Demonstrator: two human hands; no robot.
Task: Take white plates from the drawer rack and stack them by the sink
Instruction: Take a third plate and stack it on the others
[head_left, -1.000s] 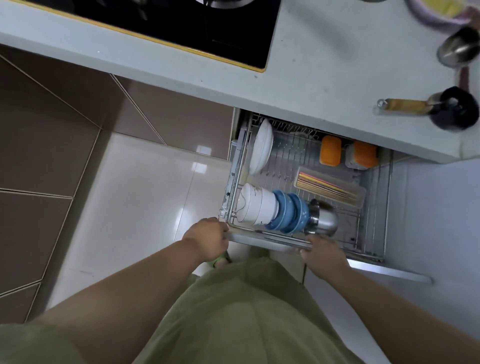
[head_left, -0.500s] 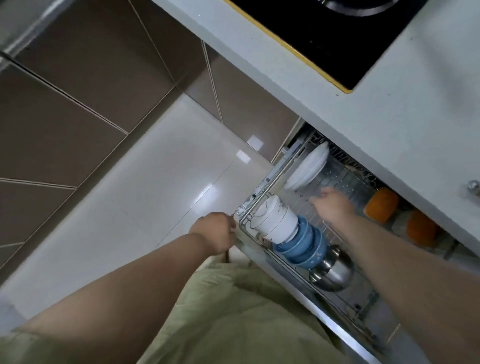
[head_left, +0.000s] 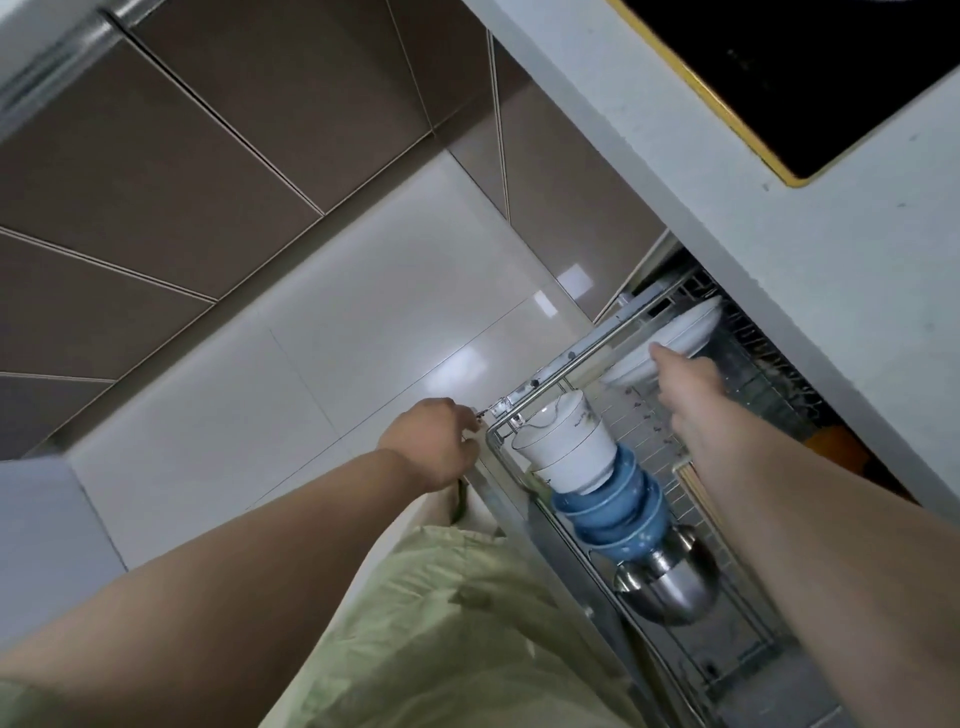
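White plates (head_left: 680, 332) stand on edge at the back of the pulled-out wire drawer rack (head_left: 561, 364), under the counter. My right hand (head_left: 685, 379) reaches into the rack and touches the lower edge of the plates; its fingers are hidden behind the hand, so the grip is unclear. My left hand (head_left: 436, 441) grips the rack's front left corner with curled fingers.
At the rack's front lie white cups (head_left: 566, 447), nested blue bowls (head_left: 618, 509) and a steel bowl (head_left: 670, 587). Grey countertop (head_left: 810, 218) with a black hob (head_left: 779, 67) overhangs the rack. Glossy white floor tiles (head_left: 322, 374) spread to the left.
My right hand left the rack's front rail and reached back to the white plates. The view swung left and tilted. My left hand stayed at the rack's corner.
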